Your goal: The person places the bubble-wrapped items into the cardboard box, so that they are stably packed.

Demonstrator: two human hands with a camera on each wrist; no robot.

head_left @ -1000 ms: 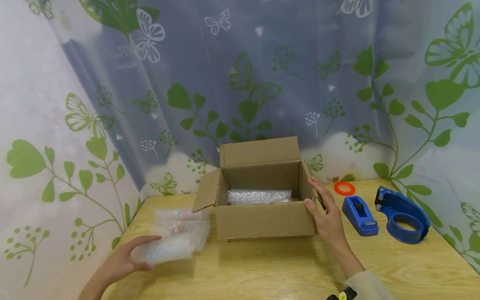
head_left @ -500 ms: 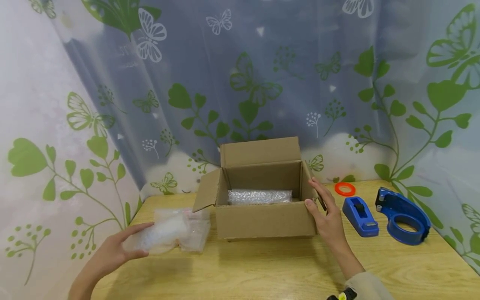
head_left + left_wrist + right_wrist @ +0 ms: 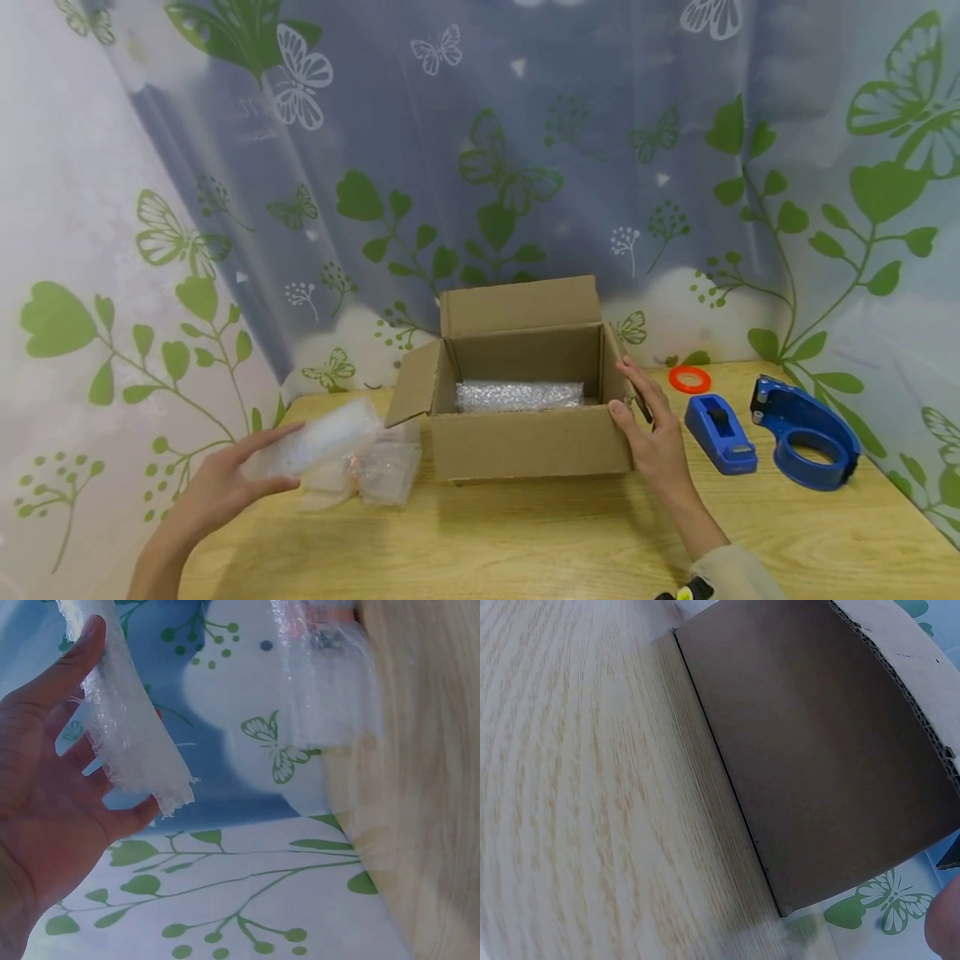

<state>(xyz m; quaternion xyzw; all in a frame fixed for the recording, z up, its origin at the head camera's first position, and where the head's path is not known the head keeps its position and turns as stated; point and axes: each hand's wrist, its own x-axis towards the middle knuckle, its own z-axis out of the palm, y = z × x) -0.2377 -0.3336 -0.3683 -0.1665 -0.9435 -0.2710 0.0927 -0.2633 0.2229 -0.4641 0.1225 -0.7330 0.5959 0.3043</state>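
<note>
In the head view, my left hand (image 3: 225, 487) has thumb and fingers clamped round a bubble-wrapped roll (image 3: 322, 440), held up left of the open cardboard box (image 3: 532, 446). My right hand (image 3: 660, 437) grips the box's right end, thumb at the front rim. A wrapped piece (image 3: 520, 395) lies inside; other wrapped packets (image 3: 390, 473) lie on the bench (image 3: 525, 542) just left of the box.

From my left wrist, the roll sits tilted between thumb and fingers, apart from the packets.

From my right wrist, the box stands on the bench; only one fingertip of mine shows.
</note>
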